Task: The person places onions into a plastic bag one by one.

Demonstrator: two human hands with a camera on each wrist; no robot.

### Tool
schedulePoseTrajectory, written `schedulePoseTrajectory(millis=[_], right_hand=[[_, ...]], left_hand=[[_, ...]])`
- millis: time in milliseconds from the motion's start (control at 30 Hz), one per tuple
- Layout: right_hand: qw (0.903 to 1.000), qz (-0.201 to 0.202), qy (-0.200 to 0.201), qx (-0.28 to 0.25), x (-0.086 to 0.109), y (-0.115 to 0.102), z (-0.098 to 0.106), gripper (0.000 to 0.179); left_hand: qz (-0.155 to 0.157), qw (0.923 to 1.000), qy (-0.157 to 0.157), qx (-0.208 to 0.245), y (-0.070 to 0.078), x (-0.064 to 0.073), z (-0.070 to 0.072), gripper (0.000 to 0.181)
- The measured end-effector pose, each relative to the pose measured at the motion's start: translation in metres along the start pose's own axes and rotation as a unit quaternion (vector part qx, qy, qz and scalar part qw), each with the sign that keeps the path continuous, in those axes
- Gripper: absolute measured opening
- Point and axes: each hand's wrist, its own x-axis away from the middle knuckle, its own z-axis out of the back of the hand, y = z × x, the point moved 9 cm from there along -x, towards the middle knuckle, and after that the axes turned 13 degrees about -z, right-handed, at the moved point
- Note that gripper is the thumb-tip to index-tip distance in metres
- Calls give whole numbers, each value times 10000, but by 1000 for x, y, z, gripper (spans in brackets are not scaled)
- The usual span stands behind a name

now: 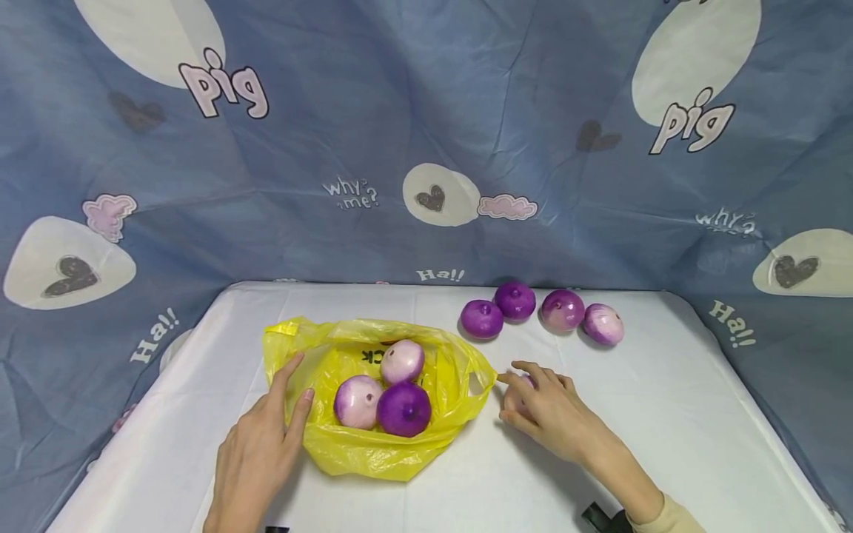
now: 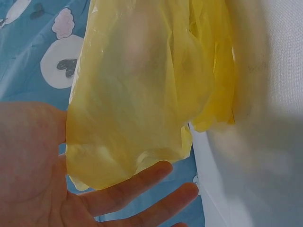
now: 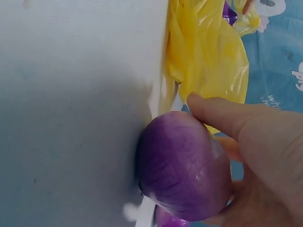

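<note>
A yellow plastic bag (image 1: 363, 459) lies on the table with its mouth open. Inside are a pale onion (image 1: 403, 361), a pale onion with purple edges (image 1: 358, 402) and a deep purple onion (image 1: 403, 409). My left hand (image 1: 256, 444) is at the bag's left rim, thumb and index finger extended over it. In the left wrist view these two pass behind the yellow film, while other straight fingers (image 2: 128, 191) show in front. Right of the bag, my right hand (image 1: 556, 414) grips a purple onion (image 3: 184, 165) between thumb and fingers, low at the tabletop.
Along the table's back right are two dark purple onions (image 1: 482, 320) (image 1: 514, 301), a purple-pink onion (image 1: 563, 310) and a paler onion (image 1: 603, 324). A blue printed cloth (image 1: 373, 244) rises behind the white table (image 1: 680, 400).
</note>
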Motion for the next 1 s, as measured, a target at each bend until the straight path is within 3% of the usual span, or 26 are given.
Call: schedulePoseTrajectory(millis=[200,533,1000], right_hand=[[9998,-79,-157,-80,2,2,-4,55],[9994,-14,-348,-65,2,2,-9,73],[9994,24,-337,-87,2,1,-9,66]], left_hand=[[9,10000,6,-12,-1,1,0,57],[-18,10000,36,-26,-1,1,0,58],[-62,9999,85,-76,0,0,1,57]])
